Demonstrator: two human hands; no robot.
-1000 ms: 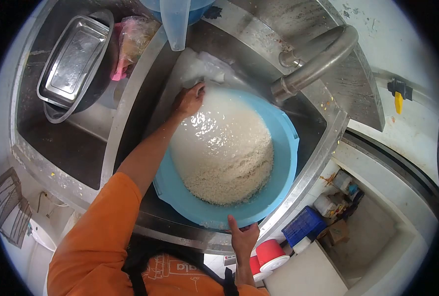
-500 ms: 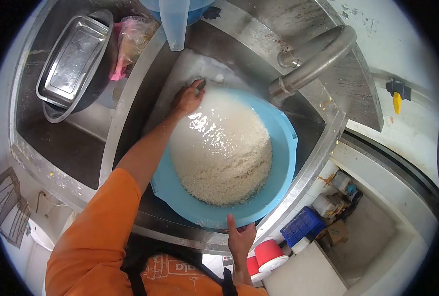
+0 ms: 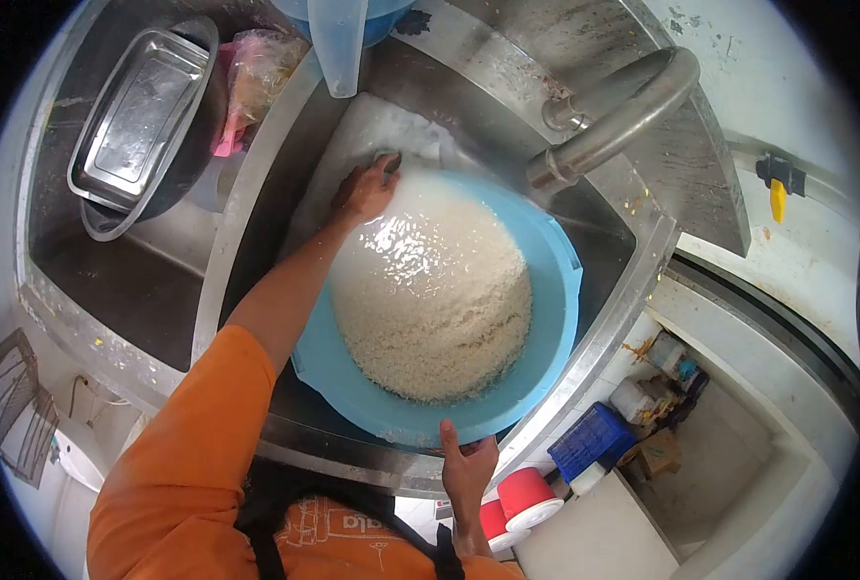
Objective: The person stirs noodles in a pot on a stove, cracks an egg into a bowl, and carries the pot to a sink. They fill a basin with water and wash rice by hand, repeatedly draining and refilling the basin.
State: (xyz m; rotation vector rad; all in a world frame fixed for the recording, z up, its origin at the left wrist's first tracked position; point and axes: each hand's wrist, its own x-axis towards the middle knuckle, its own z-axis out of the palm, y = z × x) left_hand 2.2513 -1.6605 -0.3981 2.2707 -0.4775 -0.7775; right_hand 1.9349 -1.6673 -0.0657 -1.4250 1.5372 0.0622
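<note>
A light-blue plastic basin (image 3: pixel 556 329) stands tilted in the middle sink, holding wet white rice (image 3: pixel 430 329) under cloudy water. At the far left rim, my left hand (image 3: pixel 365 193) is closed around the edge, its fingers partly hidden by the milky water. My right hand (image 3: pixel 469 469) grips the near rim from below, thumb upward against the outside, the other fingers mostly hidden under the basin. White, cloudy water (image 3: pixel 382 130) with foam spreads over the sink floor beyond the far rim.
A curved metal faucet (image 3: pixel 623 116) reaches over the sink from the right. Above hangs a clear blue pitcher (image 3: pixel 338 43). In the left sink sit metal pans (image 3: pixel 145 116) and a plastic bag (image 3: pixel 256 82). A blue crate (image 3: pixel 592 443) and red-and-white containers (image 3: pixel 529 498) are lower right.
The foamy water beyond the far rim has shifted shape slightly. My left hand's fingers have moved a little at the rim; both hands stay on the basin.
</note>
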